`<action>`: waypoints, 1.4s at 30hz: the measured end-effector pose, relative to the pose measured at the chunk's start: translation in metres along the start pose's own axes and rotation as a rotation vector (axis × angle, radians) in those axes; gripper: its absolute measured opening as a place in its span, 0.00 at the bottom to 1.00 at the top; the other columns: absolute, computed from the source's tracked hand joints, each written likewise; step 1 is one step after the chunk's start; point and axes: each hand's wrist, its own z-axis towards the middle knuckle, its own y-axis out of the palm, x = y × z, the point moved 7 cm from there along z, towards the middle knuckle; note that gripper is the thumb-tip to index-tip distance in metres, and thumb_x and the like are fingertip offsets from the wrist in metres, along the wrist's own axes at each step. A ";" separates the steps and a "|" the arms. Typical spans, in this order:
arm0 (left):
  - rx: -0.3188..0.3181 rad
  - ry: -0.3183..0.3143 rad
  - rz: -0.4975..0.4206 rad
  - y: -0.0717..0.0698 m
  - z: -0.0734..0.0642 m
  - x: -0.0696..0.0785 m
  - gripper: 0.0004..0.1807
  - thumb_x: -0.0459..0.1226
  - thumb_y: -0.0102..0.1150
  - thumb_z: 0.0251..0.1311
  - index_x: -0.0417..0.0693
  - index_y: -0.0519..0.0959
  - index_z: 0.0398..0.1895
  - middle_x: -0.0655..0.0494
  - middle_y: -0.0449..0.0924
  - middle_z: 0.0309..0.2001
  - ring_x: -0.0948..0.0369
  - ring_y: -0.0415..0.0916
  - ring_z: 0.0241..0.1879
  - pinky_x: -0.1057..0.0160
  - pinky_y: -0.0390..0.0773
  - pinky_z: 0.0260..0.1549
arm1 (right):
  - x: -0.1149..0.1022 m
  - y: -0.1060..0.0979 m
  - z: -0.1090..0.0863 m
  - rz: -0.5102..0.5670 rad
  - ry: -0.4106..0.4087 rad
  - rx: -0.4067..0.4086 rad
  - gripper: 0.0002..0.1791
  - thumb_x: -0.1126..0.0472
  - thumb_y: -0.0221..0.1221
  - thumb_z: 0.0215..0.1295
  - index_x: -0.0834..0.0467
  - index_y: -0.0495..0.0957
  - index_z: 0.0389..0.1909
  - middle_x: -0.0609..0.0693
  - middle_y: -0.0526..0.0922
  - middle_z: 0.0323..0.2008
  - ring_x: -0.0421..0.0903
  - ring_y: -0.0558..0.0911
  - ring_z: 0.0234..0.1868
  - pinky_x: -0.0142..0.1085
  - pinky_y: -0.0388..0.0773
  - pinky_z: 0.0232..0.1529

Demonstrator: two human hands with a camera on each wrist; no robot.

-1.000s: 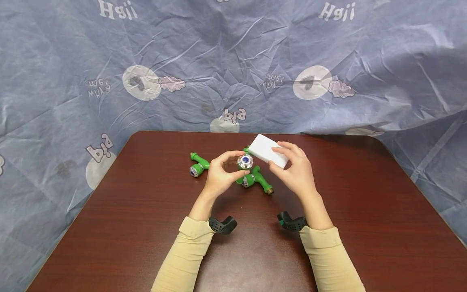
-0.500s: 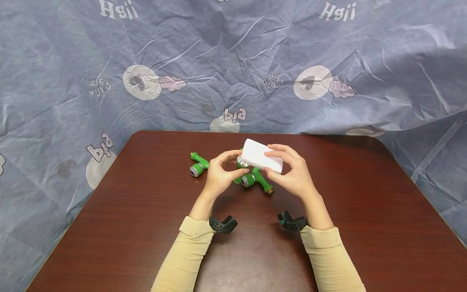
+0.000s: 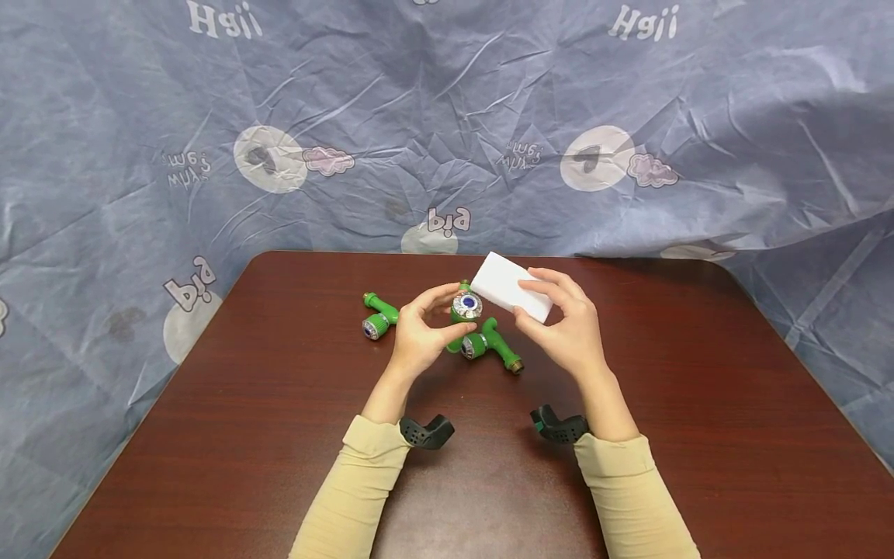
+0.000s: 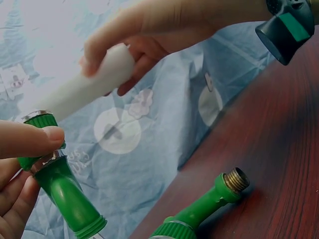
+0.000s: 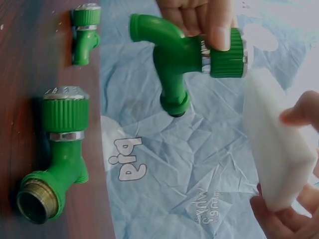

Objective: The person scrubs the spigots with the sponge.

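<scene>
Pinching the ribbed knob of a green tap (image 5: 172, 55) between thumb and fingers, the left hand (image 3: 419, 334) which I am following from far away is holding this tap above the brown table (image 3: 447, 497), near the middle of my head view. The knob is showing me its silver face with a blue centre, while in the right wrist view the curved spout is pointing away from the fingers. My right hand (image 3: 571, 326) is gripping a white block (image 3: 511, 286), thumb on one side and fingers on the other. The block is slanting, and its far end is standing just beside the knob; I am comparing the views, but I cannot tell whether the two are touching. The hands themselves are staying apart, with the tap and the block between them. On the table, a second green tap (image 3: 494, 340) is lying between the hands, its brass threaded end pointing to the near right. A third green tap (image 3: 379, 320) is lying to the left, partly hiding behind the left hand. Black wrist bands (image 3: 427, 432) are sitting by the pale yellow sleeves (image 3: 352, 485). Behind, a crumpled blue-grey cloth (image 3: 419, 93) is hanging, carrying white lettering and pink clouds.
</scene>
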 end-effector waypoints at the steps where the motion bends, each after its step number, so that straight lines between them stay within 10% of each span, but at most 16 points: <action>1: 0.000 -0.002 0.002 0.000 0.000 0.000 0.27 0.19 0.69 0.40 0.27 0.75 0.49 0.35 0.79 0.46 0.44 0.76 0.46 0.44 0.74 0.45 | 0.000 0.001 0.000 0.028 0.003 -0.020 0.17 0.69 0.68 0.43 0.58 0.84 0.39 0.52 0.81 0.48 0.49 0.77 0.50 0.26 0.70 0.45; 13: -0.021 0.024 -0.002 0.000 0.000 0.002 0.26 0.16 0.64 0.41 0.23 0.73 0.50 0.31 0.76 0.48 0.43 0.75 0.48 0.49 0.76 0.48 | 0.004 0.001 -0.001 -0.045 0.052 -0.017 0.18 0.67 0.70 0.43 0.58 0.84 0.40 0.52 0.80 0.49 0.48 0.76 0.51 0.27 0.69 0.44; 23: 0.066 0.208 0.248 -0.005 -0.004 0.016 0.21 0.18 0.66 0.35 0.32 0.80 0.40 0.41 0.80 0.39 0.48 0.72 0.41 0.64 0.72 0.39 | -0.004 0.009 -0.002 -0.126 0.010 -0.027 0.18 0.63 0.70 0.44 0.58 0.84 0.40 0.51 0.80 0.49 0.49 0.75 0.51 0.41 0.71 0.45; 42: 0.131 0.236 0.189 -0.004 -0.005 0.020 0.21 0.17 0.68 0.35 0.27 0.80 0.40 0.36 0.76 0.38 0.47 0.76 0.34 0.64 0.78 0.34 | -0.012 0.010 -0.002 -0.139 -0.081 -0.018 0.17 0.61 0.69 0.44 0.59 0.85 0.38 0.53 0.81 0.47 0.50 0.77 0.48 0.42 0.74 0.42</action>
